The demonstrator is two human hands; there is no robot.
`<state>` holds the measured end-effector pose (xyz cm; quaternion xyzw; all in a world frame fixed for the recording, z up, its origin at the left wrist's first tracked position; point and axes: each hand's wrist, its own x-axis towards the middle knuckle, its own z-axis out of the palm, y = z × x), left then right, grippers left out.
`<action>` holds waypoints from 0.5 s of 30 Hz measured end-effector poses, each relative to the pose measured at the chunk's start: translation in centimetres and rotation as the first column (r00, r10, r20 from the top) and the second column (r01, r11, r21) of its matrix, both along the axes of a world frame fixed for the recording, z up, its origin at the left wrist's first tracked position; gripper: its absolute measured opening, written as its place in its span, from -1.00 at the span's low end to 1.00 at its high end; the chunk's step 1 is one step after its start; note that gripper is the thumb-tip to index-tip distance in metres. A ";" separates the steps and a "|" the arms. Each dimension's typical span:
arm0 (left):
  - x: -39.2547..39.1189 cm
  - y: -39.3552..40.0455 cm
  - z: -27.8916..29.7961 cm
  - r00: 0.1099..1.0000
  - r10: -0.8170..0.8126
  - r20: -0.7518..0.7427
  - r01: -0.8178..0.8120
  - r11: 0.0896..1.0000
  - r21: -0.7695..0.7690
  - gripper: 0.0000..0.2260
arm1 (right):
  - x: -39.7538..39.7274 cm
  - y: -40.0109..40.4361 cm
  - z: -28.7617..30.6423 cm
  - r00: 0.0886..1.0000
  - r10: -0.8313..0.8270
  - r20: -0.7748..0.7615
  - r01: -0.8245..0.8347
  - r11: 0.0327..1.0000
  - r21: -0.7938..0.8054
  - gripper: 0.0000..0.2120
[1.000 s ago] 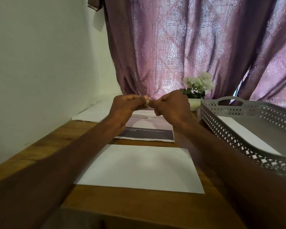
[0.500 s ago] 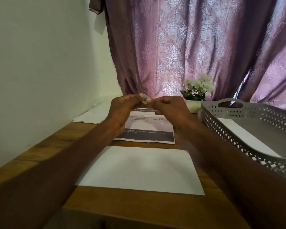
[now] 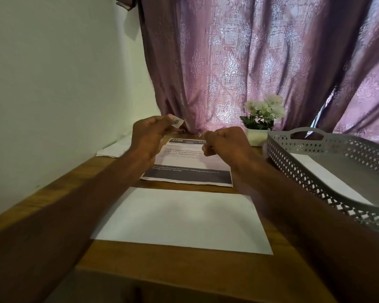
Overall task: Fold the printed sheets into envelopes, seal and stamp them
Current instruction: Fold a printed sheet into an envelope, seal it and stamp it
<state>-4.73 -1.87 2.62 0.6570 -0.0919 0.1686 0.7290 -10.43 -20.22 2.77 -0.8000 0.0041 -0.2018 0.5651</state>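
A blank white envelope (image 3: 184, 217) lies flat on the wooden table (image 3: 59, 189) close to me. Behind it is a printed sheet (image 3: 188, 177) with dark bands, partly folded. My left hand (image 3: 148, 137) is raised above the sheet's far left corner and pinches a small stamp (image 3: 176, 123) between thumb and forefinger. My right hand (image 3: 227, 144) hovers over the sheet's right part, fingers curled, thumb and forefinger pinching a tiny pale sliver (image 3: 200, 133) of backing. The two hands are apart.
A grey perforated tray (image 3: 304, 169) stands at the right with a white envelope (image 3: 328, 180) inside. A small pot of white flowers (image 3: 262, 114) sits by the purple curtain (image 3: 249, 62). More white papers (image 3: 114, 149) lie at the far left against the wall.
Both hands were together pinching the stamp; now they have pulled apart. The left hand carried the stamp up and left, the right hand drew back to the right.
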 end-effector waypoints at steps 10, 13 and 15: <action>-0.7 -2.1 -1.1 0.969 -0.197 0.152 0.120 0.905 0.408 -0.96 | -0.2 -0.4 0.3 0.992 0.082 0.091 -0.085 0.996 0.032 -0.81; -0.6 -2.2 -1.2 0.966 -0.213 0.149 0.132 0.896 0.423 -0.97 | -0.5 -0.7 0.7 0.993 0.088 0.078 -0.091 0.995 0.040 -0.81; -0.7 -2.4 -1.3 0.962 -0.224 0.156 0.142 0.898 0.416 -0.97 | -0.7 -0.8 0.8 0.994 0.095 0.058 -0.097 0.995 0.026 -0.81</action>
